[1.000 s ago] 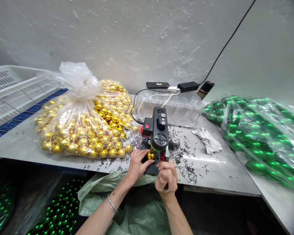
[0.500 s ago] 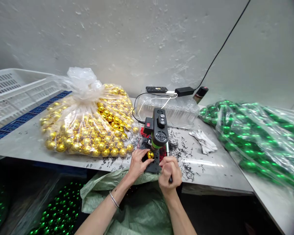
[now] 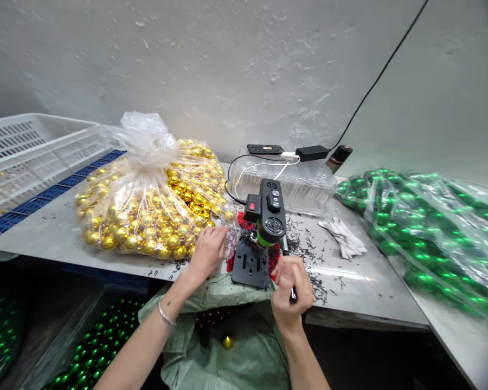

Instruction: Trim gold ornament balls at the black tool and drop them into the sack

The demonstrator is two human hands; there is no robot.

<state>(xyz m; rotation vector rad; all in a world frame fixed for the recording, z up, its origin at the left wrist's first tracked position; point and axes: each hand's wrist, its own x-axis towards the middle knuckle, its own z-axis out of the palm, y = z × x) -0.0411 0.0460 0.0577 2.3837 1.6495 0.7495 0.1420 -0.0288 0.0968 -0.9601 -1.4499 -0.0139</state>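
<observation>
My right hand [image 3: 293, 287] is wrapped round the lever handle [image 3: 293, 297] of a small black press machine [image 3: 271, 211]. Under the machine's head, the black slotted base plate [image 3: 250, 265] has no ball on it. My left hand [image 3: 209, 249] is at the near right edge of a clear bag of shiny gold balls [image 3: 146, 222], its fingers stretched over crumpled plastic; the fingertips are partly hidden. Below the table edge, a single gold ball [image 3: 228, 342] shows at the mouth of a green woven sack [image 3: 244, 363]; I cannot tell whether it is falling or resting.
Black scraps [image 3: 305, 249] litter the table around the machine. Behind it lies a clear plastic tray pack [image 3: 305, 187] with a black adapter [image 3: 313, 153] and cables. A white glove [image 3: 344, 237], a bag of green balls [image 3: 423, 216] and a white crate [image 3: 44, 146] stand around.
My left hand has let go of the gold ball it held under the machine and moved left to the bag. A gold ball now shows at the sack. My right hand stays on the lever.
</observation>
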